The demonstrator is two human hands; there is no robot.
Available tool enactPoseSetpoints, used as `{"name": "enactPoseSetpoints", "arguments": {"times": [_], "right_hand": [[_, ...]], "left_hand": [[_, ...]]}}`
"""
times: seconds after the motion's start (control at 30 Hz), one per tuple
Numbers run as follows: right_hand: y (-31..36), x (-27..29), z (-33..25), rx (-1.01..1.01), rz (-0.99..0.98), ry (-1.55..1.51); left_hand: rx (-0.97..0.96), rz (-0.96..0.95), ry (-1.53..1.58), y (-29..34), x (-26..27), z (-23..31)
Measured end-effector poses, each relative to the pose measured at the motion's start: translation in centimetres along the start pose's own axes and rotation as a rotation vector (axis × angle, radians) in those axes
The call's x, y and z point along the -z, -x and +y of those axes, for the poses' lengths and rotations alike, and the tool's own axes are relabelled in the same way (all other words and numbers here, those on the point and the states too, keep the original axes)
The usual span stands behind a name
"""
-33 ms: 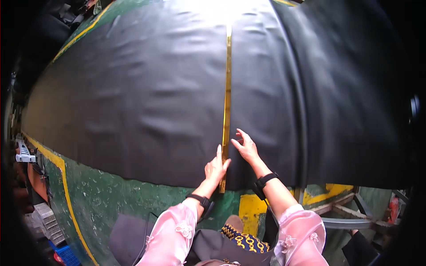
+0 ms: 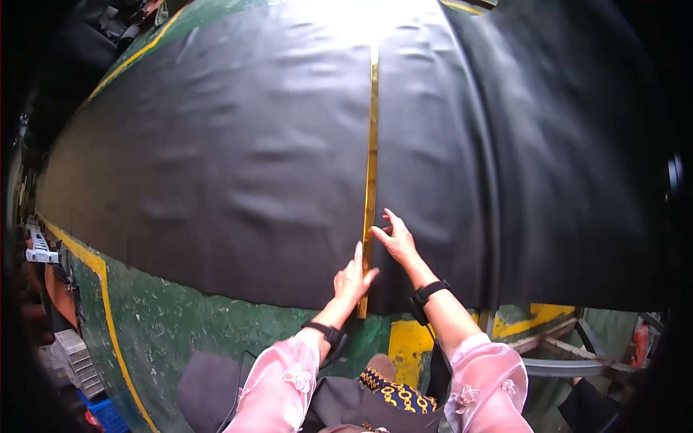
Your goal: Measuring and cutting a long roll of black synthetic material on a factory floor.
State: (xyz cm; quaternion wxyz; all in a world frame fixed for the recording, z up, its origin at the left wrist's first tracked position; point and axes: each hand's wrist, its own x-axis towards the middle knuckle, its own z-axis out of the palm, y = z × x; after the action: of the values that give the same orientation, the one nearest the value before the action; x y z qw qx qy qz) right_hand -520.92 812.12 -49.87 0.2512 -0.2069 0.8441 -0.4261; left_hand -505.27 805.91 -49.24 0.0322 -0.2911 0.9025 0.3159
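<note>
A wide sheet of black, leather-like material (image 2: 216, 166) is spread out with soft wrinkles. Across it, from the near edge towards the bright far side, runs a long thin gold-coloured straight strip (image 2: 372, 130), like a ruler. My left hand (image 2: 351, 280) presses at the strip's near end, its fingers stretched along the left edge and its thumb over the strip. To the right of the strip, my right hand (image 2: 398, 242) is open, fingers spread over the sheet and thumb tip at the strip's edge. The strip's near tip sticks out past the sheet.
Green floor with a yellow line (image 2: 112, 317) shows at the left. On the right the black material rises in a long fold (image 2: 485, 180). A grey metal frame (image 2: 552, 366) stands at the lower right. A blue crate (image 2: 108, 415) lies at the lower left.
My right hand has shifted slightly left, bringing its thumb to the strip. The left hand looks slightly lower in the picture, still at the strip's near end.
</note>
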Motion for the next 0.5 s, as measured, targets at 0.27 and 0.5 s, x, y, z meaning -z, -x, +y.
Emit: {"name": "enactPoseSetpoints", "arguments": {"times": [0.27, 0.5], "right_hand": [[-1.5, -4.6, -3.0, 0.365, 0.006, 0.252], [-2.5, -4.9, -4.8, -0.229, 0.414, 0.176]], "left_hand": [[0.045, -0.036, -0.012, 2.5, -1.2, -1.3], [0.061, -0.086, -0.1, 2.0, -0.1, 0.6]]}}
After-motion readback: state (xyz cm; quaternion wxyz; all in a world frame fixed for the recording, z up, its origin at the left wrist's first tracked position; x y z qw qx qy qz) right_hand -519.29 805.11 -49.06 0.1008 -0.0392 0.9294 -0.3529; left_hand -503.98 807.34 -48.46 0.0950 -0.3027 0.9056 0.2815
